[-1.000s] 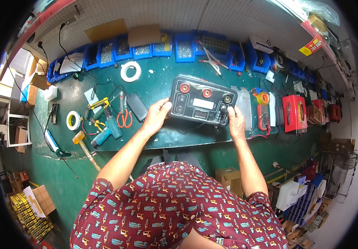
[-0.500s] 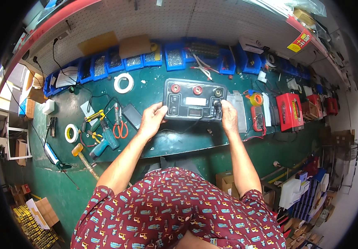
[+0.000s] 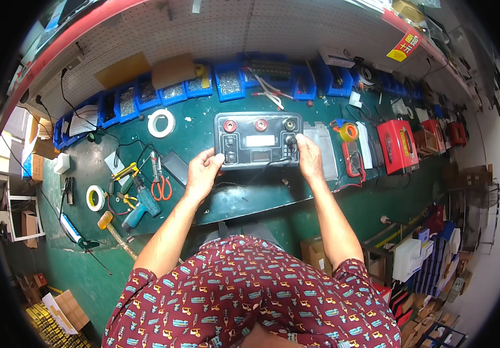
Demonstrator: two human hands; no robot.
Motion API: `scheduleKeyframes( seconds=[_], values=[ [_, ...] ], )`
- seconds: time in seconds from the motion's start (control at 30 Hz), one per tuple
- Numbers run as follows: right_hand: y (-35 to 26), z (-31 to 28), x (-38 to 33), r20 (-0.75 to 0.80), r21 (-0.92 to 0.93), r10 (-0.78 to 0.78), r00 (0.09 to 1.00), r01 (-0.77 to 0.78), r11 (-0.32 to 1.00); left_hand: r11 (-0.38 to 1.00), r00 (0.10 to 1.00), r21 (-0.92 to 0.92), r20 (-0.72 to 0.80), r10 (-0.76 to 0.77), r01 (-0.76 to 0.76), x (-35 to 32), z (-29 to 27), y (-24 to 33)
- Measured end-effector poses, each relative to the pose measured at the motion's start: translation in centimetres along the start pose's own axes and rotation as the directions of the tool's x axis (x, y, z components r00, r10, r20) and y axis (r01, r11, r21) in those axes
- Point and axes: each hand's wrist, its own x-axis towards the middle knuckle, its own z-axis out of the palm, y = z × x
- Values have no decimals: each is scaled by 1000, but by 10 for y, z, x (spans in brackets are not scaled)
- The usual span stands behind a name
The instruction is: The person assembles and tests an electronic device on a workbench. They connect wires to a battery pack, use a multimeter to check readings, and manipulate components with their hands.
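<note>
Between my two hands is a black rectangular electrical box (image 3: 260,154), its panel facing up. Two red terminals and one dark terminal line its far edge, with a pale label, a small dark display and switches below them. My left hand (image 3: 204,173) grips the near left corner, thumb on top. My right hand (image 3: 310,158) is closed on the right side near a black plug in the panel. The fingers under the box are hidden. A thin black cable hangs at its near edge. Beneath is the green workbench (image 3: 244,203).
Blue parts bins (image 3: 228,83) line the back. To the left lie a white tape roll (image 3: 161,123), red-handled scissors (image 3: 161,190), a teal cordless drill (image 3: 143,210) and a mallet (image 3: 105,220). On the right are a red multimeter (image 3: 352,160), orange tape (image 3: 348,132) and a red box (image 3: 398,146).
The view has shifted slightly, so the bench and its things sit further left in the picture. Both hands keep their hold on the box.
</note>
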Motion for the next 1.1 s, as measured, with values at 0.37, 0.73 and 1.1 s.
scheduleKeyframes(
  seconds=[0.37, 0.73, 1.1],
  values=[
    [2, 6, 10, -69, -52, 13, 998, -16, 999, 996, 999, 83, -9, -37, 37, 26, -4, 17],
    [-3, 5, 44, -31, 54, 237, 971, -235, 970, 996, 998, 77, -50, -34, 38, 54, 5, 33],
    [-9, 4, 51, -6, 9, 297, 955, -297, 955, 992, 997, 115, -70, -42, 50, 63, 15, 38]
  ],
)
